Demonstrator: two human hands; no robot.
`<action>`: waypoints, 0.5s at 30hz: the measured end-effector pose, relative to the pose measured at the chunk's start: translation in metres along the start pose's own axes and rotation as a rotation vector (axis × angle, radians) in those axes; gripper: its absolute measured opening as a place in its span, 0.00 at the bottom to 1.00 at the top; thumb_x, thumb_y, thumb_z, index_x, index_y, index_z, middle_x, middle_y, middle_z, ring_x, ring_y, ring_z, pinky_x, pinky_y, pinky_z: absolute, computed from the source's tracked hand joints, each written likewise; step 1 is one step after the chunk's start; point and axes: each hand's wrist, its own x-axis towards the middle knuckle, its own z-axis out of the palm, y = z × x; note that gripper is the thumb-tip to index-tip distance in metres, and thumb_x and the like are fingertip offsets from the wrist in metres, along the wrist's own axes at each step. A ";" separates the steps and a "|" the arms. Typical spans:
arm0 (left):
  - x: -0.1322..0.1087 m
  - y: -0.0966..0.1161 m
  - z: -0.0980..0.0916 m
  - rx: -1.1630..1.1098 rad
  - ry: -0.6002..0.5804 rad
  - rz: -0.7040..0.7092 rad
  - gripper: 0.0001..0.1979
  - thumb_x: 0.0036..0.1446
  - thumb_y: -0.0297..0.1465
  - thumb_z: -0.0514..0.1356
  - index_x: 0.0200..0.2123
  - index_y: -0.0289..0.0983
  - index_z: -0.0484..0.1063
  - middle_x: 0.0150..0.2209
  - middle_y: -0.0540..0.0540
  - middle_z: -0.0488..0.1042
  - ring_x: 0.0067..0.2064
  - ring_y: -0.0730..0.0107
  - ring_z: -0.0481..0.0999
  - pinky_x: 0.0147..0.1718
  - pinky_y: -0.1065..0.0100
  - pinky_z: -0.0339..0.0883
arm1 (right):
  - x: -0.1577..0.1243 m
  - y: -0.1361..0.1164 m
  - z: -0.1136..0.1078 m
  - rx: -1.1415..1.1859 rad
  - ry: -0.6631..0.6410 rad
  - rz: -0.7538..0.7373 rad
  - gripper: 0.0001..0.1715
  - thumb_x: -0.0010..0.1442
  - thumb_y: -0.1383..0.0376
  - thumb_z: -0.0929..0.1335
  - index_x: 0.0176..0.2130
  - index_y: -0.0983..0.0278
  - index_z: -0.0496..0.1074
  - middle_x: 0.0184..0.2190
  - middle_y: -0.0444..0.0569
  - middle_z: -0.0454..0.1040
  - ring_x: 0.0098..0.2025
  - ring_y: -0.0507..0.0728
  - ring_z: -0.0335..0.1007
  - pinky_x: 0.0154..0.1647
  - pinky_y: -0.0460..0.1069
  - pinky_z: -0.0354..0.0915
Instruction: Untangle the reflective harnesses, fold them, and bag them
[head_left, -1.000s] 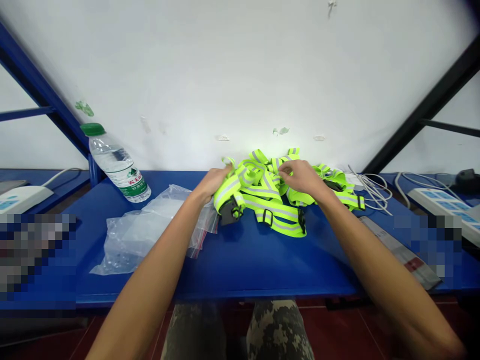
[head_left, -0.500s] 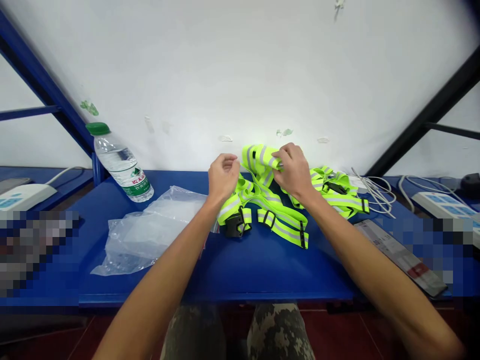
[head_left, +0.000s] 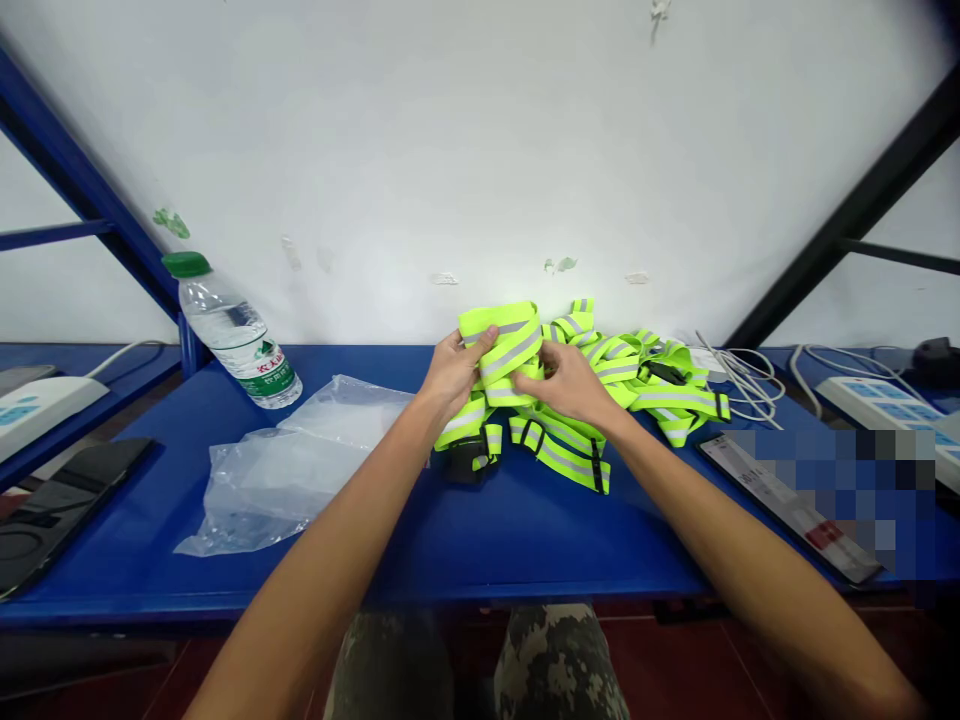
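A neon yellow reflective strap with grey stripes is gathered in loops between my hands, just above the blue tabletop. My left hand grips it from the left, thumb pressed on the front of the loops. On the right, my right hand pinches the same strap with its thumb in front; some fingertips are hidden behind the band. Below my left hand sits a black buckle on the strap. Loose strap ends with black sliders lie under my right hand. More yellow webbing is heaped to the right.
Clear plastic bags lie flat to the left, with a leaning water bottle behind them. A phone rests at the right, near white cables and a power strip. Another phone lies far left.
My left hand has closed on the strap, which it was beside before. My right hand has moved left and down, and the loops now sit between both hands.
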 end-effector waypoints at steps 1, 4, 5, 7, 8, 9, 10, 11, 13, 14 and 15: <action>-0.001 0.001 0.001 0.073 0.085 0.036 0.23 0.45 0.38 0.73 0.42 0.33 0.74 0.43 0.39 0.80 0.45 0.59 0.80 0.45 0.63 0.73 | 0.000 0.001 0.000 -0.119 0.117 -0.028 0.10 0.52 0.62 0.69 0.36 0.63 0.68 0.33 0.50 0.71 0.36 0.61 0.68 0.37 0.56 0.66; -0.005 0.008 0.006 0.181 0.164 0.019 0.26 0.52 0.52 0.65 0.40 0.35 0.75 0.38 0.41 0.81 0.45 0.59 0.80 0.39 0.66 0.74 | 0.001 0.005 0.000 -0.438 0.345 -0.205 0.11 0.50 0.69 0.67 0.36 0.62 0.64 0.41 0.57 0.70 0.46 0.67 0.65 0.46 0.61 0.64; -0.006 0.010 0.007 0.161 0.101 -0.030 0.28 0.53 0.55 0.61 0.40 0.35 0.75 0.37 0.41 0.81 0.45 0.59 0.80 0.39 0.67 0.74 | 0.000 0.007 -0.001 -0.485 0.342 -0.279 0.11 0.51 0.71 0.67 0.36 0.61 0.64 0.46 0.59 0.70 0.51 0.69 0.64 0.50 0.63 0.62; -0.009 0.012 0.009 0.099 -0.039 -0.107 0.27 0.53 0.54 0.62 0.40 0.35 0.75 0.36 0.41 0.81 0.43 0.60 0.80 0.38 0.67 0.74 | 0.000 0.010 0.000 -0.500 0.261 -0.399 0.10 0.52 0.72 0.66 0.36 0.61 0.64 0.54 0.61 0.67 0.58 0.70 0.60 0.56 0.66 0.59; -0.010 0.012 0.010 0.082 -0.062 -0.120 0.24 0.51 0.50 0.66 0.41 0.35 0.75 0.36 0.42 0.81 0.41 0.61 0.80 0.37 0.67 0.74 | -0.001 0.012 0.000 -0.468 0.200 -0.436 0.10 0.52 0.71 0.67 0.36 0.61 0.64 0.57 0.60 0.66 0.61 0.70 0.58 0.58 0.66 0.58; -0.010 0.012 0.010 0.073 -0.051 -0.120 0.22 0.47 0.43 0.71 0.41 0.35 0.75 0.36 0.43 0.81 0.39 0.62 0.80 0.37 0.67 0.73 | -0.001 0.013 0.001 -0.409 0.136 -0.451 0.09 0.53 0.69 0.68 0.35 0.60 0.64 0.59 0.59 0.65 0.62 0.70 0.58 0.59 0.66 0.58; -0.010 0.011 0.010 0.063 -0.023 -0.116 0.22 0.43 0.35 0.74 0.40 0.34 0.75 0.36 0.44 0.81 0.36 0.64 0.80 0.37 0.66 0.73 | -0.002 0.014 0.002 -0.328 0.080 -0.442 0.10 0.52 0.66 0.70 0.35 0.60 0.64 0.59 0.58 0.66 0.62 0.69 0.59 0.60 0.66 0.58; -0.010 0.010 0.009 0.048 0.003 -0.114 0.22 0.39 0.29 0.74 0.40 0.33 0.75 0.36 0.45 0.81 0.35 0.65 0.80 0.37 0.66 0.73 | -0.002 0.014 0.002 -0.231 0.035 -0.408 0.12 0.52 0.63 0.71 0.36 0.61 0.65 0.58 0.57 0.67 0.61 0.68 0.62 0.59 0.65 0.60; -0.009 0.010 0.007 0.007 0.014 -0.115 0.23 0.36 0.24 0.74 0.40 0.32 0.75 0.36 0.44 0.81 0.35 0.64 0.80 0.39 0.63 0.74 | -0.001 0.016 0.001 -0.013 -0.010 -0.284 0.20 0.52 0.59 0.73 0.43 0.61 0.67 0.55 0.56 0.71 0.57 0.64 0.68 0.57 0.61 0.64; -0.008 0.010 0.006 -0.012 0.002 -0.114 0.24 0.36 0.23 0.74 0.40 0.32 0.74 0.36 0.44 0.81 0.36 0.62 0.80 0.40 0.61 0.74 | 0.000 0.017 -0.001 0.085 -0.020 -0.215 0.23 0.53 0.57 0.73 0.46 0.61 0.67 0.52 0.55 0.73 0.54 0.63 0.70 0.55 0.60 0.66; -0.008 0.011 0.005 -0.026 -0.011 -0.107 0.24 0.36 0.23 0.74 0.41 0.32 0.74 0.36 0.44 0.81 0.37 0.61 0.81 0.42 0.59 0.75 | 0.001 0.019 -0.004 0.155 -0.027 -0.154 0.25 0.54 0.55 0.73 0.48 0.61 0.67 0.49 0.54 0.74 0.52 0.61 0.72 0.54 0.58 0.67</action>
